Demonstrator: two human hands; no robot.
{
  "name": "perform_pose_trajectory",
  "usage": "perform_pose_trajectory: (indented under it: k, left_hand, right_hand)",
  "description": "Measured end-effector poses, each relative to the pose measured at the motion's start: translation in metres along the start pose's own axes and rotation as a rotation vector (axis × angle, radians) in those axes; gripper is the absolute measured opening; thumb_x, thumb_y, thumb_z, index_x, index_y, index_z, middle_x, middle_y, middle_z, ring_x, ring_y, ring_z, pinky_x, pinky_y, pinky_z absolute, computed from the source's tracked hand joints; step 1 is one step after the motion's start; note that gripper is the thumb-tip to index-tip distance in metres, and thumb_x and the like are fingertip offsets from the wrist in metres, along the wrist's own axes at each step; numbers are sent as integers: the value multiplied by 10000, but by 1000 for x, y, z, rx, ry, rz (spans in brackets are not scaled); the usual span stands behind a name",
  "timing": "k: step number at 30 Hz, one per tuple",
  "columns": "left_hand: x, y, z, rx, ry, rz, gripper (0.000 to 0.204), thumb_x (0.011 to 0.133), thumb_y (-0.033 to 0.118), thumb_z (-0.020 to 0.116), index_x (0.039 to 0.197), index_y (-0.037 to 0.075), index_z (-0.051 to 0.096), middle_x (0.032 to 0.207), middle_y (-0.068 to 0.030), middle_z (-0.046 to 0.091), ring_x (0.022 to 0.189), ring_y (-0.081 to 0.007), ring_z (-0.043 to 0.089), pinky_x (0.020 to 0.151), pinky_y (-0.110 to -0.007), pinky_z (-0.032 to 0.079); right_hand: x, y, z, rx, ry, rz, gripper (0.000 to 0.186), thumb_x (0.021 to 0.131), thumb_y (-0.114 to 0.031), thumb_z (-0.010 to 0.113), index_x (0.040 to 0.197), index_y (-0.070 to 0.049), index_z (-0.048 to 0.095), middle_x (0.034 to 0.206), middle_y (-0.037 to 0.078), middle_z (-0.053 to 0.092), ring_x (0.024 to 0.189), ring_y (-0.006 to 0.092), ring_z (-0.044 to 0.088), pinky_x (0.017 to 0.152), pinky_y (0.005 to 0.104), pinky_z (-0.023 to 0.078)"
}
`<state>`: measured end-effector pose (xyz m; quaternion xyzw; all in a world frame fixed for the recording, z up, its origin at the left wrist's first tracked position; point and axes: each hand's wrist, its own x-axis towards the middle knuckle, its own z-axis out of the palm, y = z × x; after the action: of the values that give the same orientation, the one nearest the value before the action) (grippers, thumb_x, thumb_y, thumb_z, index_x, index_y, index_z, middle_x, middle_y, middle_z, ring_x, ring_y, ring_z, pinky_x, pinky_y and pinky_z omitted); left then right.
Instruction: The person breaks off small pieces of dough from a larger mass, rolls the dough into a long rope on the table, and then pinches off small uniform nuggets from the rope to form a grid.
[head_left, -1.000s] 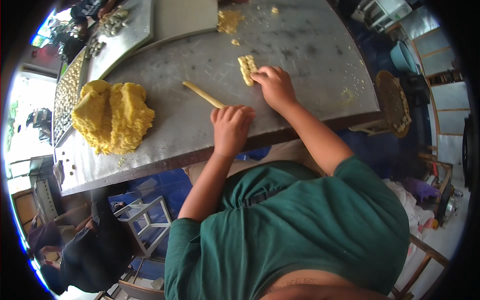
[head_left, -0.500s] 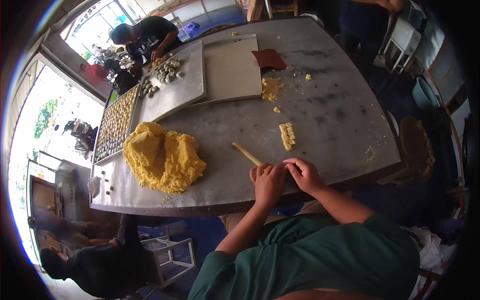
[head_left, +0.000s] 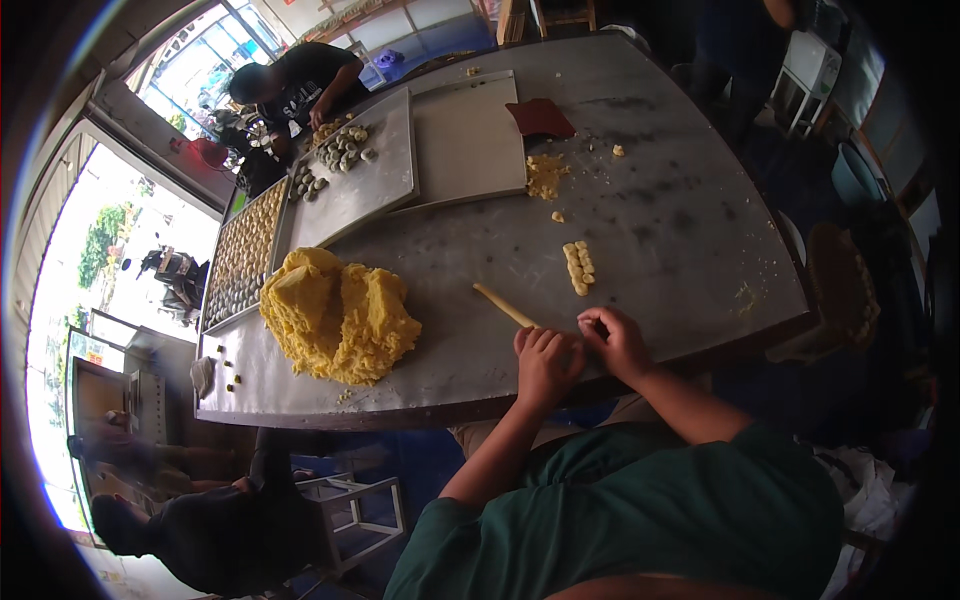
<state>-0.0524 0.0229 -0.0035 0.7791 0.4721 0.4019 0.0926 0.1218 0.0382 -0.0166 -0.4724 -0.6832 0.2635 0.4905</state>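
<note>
A thin rope of pale yellow dough [head_left: 503, 303] lies on the metal table with its near end under my left hand [head_left: 547, 366]. The fingers of that hand are bent round this end. Just to its right, my right hand [head_left: 617, 345] is closed, thumb and fingertips pinched together; what is in them is too small to make out. Beyond it, small cut dough pieces [head_left: 578, 267] sit in two short rows, touching one another. A big mound of crumbly yellow dough [head_left: 340, 318] stands to the left of the rope.
Overlapping metal trays [head_left: 465, 150] lie at the far side, one with dark lumps [head_left: 343, 150]. A tray of small rounded pieces [head_left: 243, 250] is at the left. Dough crumbs [head_left: 546, 177] lie near a red-brown sheet [head_left: 541, 119]. A person [head_left: 305, 85] works across the table.
My right hand has drawn a little apart from my left, and its fingers have curled into a pinch. The left hand stays on the dough rope. The whole view has shifted slightly.
</note>
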Motion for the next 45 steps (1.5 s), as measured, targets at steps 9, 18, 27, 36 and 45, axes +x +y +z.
perform_pose_trajectory:
  k: [9, 18, 27, 36, 45]
  left_hand:
    - [-16, 3, 5, 103, -84, 224, 198, 844, 181, 752, 1024, 168, 670, 994, -7, 677, 906, -216, 646, 945, -429, 433]
    - [1, 15, 3, 172, -131, -11, 256, 889, 251, 749, 1130, 179, 704, 1005, 4, 701, 1028, -218, 636, 1004, -426, 387]
    - [4, 8, 10, 192, -166, -145, 286, 860, 243, 727, 1128, 141, 723, 1042, -24, 727, 1119, -227, 624, 1074, -447, 346]
    - [-2, 5, 5, 182, -148, -62, 199, 843, 219, 738, 1024, 136, 736, 987, -29, 727, 1104, -207, 629, 1089, -494, 341]
    - [8, 13, 12, 58, 12, 48, 122, 790, 179, 791, 892, 172, 724, 892, -3, 711, 990, -215, 647, 1024, -465, 378]
  right_hand:
    - [48, 34, -8, -373, -19, 26, 238, 940, -138, 655, 1171, -96, 694, 975, 134, 677, 947, 370, 659, 810, 458, 546]
    - [41, 18, -21, -451, 104, -220, 127, 903, -166, 735, 999, -85, 712, 882, 81, 701, 870, 289, 672, 788, 401, 548]
    - [-5, -1, -17, 151, -201, 192, 199, 962, -148, 721, 1100, -12, 678, 989, 103, 752, 898, 171, 722, 805, 323, 552]
    - [-8, -5, -15, 136, -144, 81, 199, 940, -110, 725, 1118, -27, 694, 957, 117, 731, 870, 215, 714, 788, 341, 550]
    - [35, 18, -25, 66, -13, 190, 157, 955, -125, 687, 1097, -63, 714, 1009, 134, 714, 869, 210, 692, 766, 326, 546]
